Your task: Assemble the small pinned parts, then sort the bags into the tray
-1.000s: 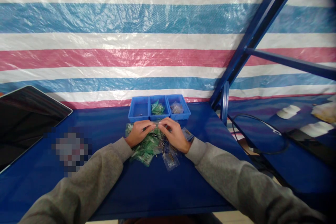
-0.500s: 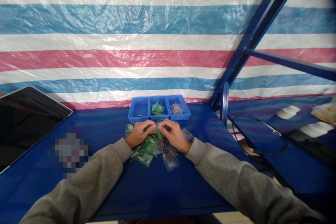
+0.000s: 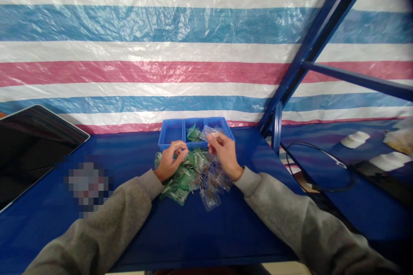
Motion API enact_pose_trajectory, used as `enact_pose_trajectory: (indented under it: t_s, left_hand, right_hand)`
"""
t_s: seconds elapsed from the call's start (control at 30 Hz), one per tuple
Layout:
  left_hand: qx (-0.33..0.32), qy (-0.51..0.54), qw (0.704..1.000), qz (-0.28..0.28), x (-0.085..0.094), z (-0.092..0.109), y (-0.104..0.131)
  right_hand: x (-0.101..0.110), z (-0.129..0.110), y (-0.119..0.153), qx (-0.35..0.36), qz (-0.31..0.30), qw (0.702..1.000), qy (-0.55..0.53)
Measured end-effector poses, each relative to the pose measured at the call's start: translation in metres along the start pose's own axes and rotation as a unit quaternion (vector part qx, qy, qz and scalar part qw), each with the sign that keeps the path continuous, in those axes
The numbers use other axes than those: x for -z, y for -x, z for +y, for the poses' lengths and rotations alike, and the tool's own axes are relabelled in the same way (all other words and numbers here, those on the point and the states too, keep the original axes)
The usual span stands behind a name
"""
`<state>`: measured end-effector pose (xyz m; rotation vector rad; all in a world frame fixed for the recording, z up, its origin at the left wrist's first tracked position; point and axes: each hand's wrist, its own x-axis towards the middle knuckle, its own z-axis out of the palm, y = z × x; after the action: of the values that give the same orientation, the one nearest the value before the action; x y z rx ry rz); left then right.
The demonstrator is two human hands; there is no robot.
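My right hand (image 3: 225,153) pinches a small clear plastic bag (image 3: 207,132) over the front of the right-hand blue bin (image 3: 229,136). My left hand (image 3: 172,161) has its fingers curled in with thumb and fingertips near each other; what they hold, if anything, is too small to make out. Beneath and between both hands lies a heap of small bags: green-tinted bags (image 3: 183,180) on the left, clear bags (image 3: 211,200) with thin metal pieces on the right. Green bags (image 3: 192,133) also lie in the middle bin (image 3: 205,143).
The left bin (image 3: 163,137) joins the row behind the heap. A dark screen (image 3: 29,146) stands on the left of the blue table (image 3: 193,240), near a pixelated patch. To the right are a blue metal frame (image 3: 290,81), a black cable (image 3: 288,167) and white objects (image 3: 355,139).
My hands have come apart. The right one moved right and away from me, carrying a clear bag to the right bin. My left hand stayed nearly in place.
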<state>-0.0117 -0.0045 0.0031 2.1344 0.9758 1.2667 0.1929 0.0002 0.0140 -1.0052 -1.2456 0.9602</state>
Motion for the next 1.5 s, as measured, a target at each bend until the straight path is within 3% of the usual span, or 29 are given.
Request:
enact_pose_trajectory:
  t_s: [0.1,0.2,0.27,0.33,0.43,0.53,0.63,0.73,0.87,0.97,1.07,1.23,1.5]
  left_hand:
    - [-0.003,-0.004,1.000,0.005,0.000,0.000,0.000]
    - [-0.005,-0.006,1.000,0.012,-0.001,-0.001,0.000]
    - [-0.005,-0.014,1.000,0.013,-0.002,-0.002,0.000]
    - [-0.003,-0.024,1.000,0.012,-0.002,-0.003,0.000]
    - [0.003,-0.037,0.999,0.007,-0.001,-0.003,0.001]
    - [0.007,-0.046,0.999,-0.003,-0.001,-0.001,0.000]
    - [0.004,-0.056,0.998,-0.004,0.000,0.000,-0.001]
    - [0.004,-0.062,0.998,-0.001,0.000,0.001,0.000]
    - [0.012,-0.045,0.999,0.010,0.000,0.002,-0.001]
    - [0.026,-0.039,0.999,-0.002,0.001,0.003,-0.003]
    - [0.018,-0.067,0.997,-0.046,0.001,0.003,-0.005]
    - [-0.004,-0.091,0.994,-0.068,0.000,0.002,-0.006]
    - [-0.010,-0.087,0.994,-0.059,0.001,0.002,-0.004]
  right_hand:
    - [0.008,-0.001,-0.014,-0.028,0.070,0.995,-0.063]
    - [0.014,-0.004,-0.021,-0.024,0.100,0.993,-0.066]
    - [0.016,-0.008,-0.021,0.007,0.071,0.997,0.007]
    - [0.016,-0.013,-0.019,0.045,-0.021,0.989,0.141]
    - [0.015,-0.017,-0.011,0.093,-0.163,0.913,0.361]
    - [0.012,-0.012,-0.001,0.114,-0.220,0.837,0.489]
    - [0.010,-0.005,0.005,0.118,-0.245,0.802,0.532]
    - [0.009,-0.002,0.005,0.104,-0.253,0.814,0.512]
    - [0.004,-0.006,0.002,0.107,-0.227,0.881,0.401]
    - [-0.001,-0.005,0.006,0.101,-0.158,0.946,0.265]
    - [-0.007,0.004,0.014,0.075,-0.075,0.979,0.172]
    - [-0.011,0.016,0.025,0.062,-0.054,0.989,0.123]
    - [-0.009,0.015,0.026,0.124,-0.132,0.970,0.164]
